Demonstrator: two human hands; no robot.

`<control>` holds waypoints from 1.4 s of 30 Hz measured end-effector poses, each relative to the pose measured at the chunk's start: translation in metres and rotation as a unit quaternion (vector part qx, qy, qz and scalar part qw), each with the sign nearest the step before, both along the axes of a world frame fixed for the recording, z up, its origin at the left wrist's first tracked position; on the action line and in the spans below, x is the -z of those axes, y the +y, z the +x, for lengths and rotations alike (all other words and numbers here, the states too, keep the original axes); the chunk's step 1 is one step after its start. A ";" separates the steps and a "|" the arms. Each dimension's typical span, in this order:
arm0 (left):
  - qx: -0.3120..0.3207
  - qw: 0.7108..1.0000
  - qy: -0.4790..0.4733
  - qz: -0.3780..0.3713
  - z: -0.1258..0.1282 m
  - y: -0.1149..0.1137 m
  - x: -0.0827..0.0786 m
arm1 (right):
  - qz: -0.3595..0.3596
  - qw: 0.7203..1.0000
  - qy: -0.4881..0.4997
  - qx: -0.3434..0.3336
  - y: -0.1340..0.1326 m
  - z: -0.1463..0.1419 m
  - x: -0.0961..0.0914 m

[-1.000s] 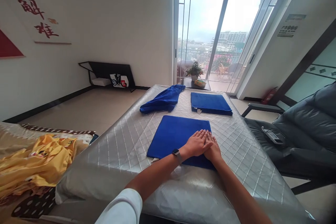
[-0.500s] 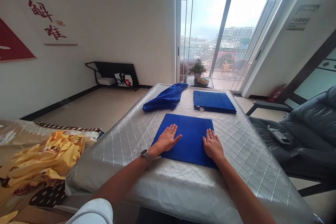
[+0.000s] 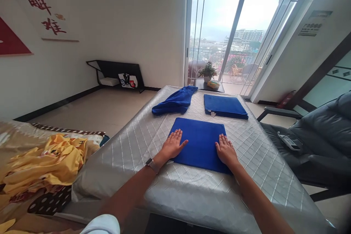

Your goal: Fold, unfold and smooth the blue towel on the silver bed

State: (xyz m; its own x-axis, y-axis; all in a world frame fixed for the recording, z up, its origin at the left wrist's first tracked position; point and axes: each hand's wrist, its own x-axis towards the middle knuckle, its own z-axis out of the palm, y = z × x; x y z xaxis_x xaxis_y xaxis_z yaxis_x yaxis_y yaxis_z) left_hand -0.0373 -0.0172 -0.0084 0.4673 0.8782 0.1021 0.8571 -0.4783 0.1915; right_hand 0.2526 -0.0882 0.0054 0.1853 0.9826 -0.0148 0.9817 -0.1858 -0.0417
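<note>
On the cover [image 3: 259, 140], flat cloth [image 3: 203, 146] under left hand [image 3: 173, 145] at nine o'clock and right hand [image 3: 227, 151] at three. Beyond it, loose cloth [image 3: 175, 102] at eleven, cloth stack [image 3: 226, 105] at one. Off the cover, armchair [image 3: 323, 128] at three.

A deep-blue cloth [image 3: 201, 146] is folded into a flat, four-sided panel, its far edge nearly straight and its far corners slightly rounded. It is laid flat near the close end of a silver quilted cover [image 3: 131, 142]. Its upper face is plain and smoothed out, with a soft, matt look. The panel is turned a little, its near edge slanted down toward the right. Parts of its left and right margins are hidden. A small pale tag [image 3: 170, 162] is seen at its near left corner.
</note>
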 end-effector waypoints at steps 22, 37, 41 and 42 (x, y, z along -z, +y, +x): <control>0.134 0.991 -0.012 -0.016 0.054 -0.039 -0.020 | 0.001 1.000 0.007 -0.002 -0.044 -0.009 0.006; 0.163 0.986 -0.014 -0.021 0.047 -0.060 -0.013 | 0.007 1.000 0.006 -0.020 -0.046 -0.008 0.006; 0.056 0.998 0.014 -0.034 -0.010 -0.052 -0.006 | -0.004 1.000 0.003 -0.016 -0.047 -0.010 0.004; 0.041 0.998 0.016 -0.033 -0.021 -0.052 -0.004 | -0.006 1.000 0.003 -0.015 -0.047 -0.010 0.004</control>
State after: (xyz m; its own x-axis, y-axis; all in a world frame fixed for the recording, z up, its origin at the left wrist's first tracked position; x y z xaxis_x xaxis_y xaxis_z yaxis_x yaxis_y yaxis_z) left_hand -0.0579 -0.0693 -0.0041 0.5405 0.8408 0.0297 0.8214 -0.5350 0.1975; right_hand 0.2429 -0.1349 0.0017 0.1552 0.9875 -0.0271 0.9867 -0.1563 -0.0449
